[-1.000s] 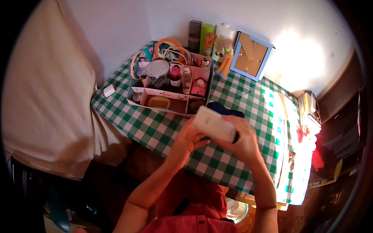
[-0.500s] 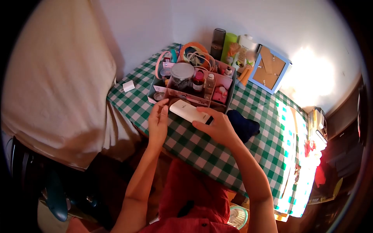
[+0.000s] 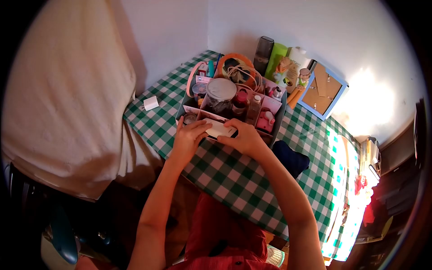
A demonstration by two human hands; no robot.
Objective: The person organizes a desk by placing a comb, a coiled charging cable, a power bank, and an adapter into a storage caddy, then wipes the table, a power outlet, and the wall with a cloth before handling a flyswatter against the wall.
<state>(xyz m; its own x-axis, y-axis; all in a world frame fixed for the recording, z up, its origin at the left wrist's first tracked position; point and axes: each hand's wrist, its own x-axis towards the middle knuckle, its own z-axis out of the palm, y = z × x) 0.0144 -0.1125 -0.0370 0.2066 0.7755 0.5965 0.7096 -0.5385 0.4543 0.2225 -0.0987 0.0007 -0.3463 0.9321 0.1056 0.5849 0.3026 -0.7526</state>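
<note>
A white power bank (image 3: 218,129) lies between my two hands, at the front edge of a divided organizer box (image 3: 280,118). My right hand (image 3: 245,138) grips its right end between thumb and fingers. On the left end, the fingers and thumb of my left hand (image 3: 190,140) close around it. Just behind, in the box's compartments, stand a clear jar with a pale lid (image 3: 221,90), a dark bottle with a red cap (image 3: 240,102), a clear bottle (image 3: 254,110) and a pink figure (image 3: 266,120). A small round metal tin (image 3: 190,118) sits near my left fingers.
A white charger plug (image 3: 150,103) is on the checkered tablecloth (image 3: 243,180) at left. Dark blue cloth (image 3: 291,158) lies right of the box. Against the wall stand a blue picture frame (image 3: 322,91), a green bottle (image 3: 275,60) and a dark container (image 3: 263,55).
The power bank has moved in against the box's front compartment. My left hand, formerly apart from it, has come over onto its left end. The camera view has shifted slightly.
</note>
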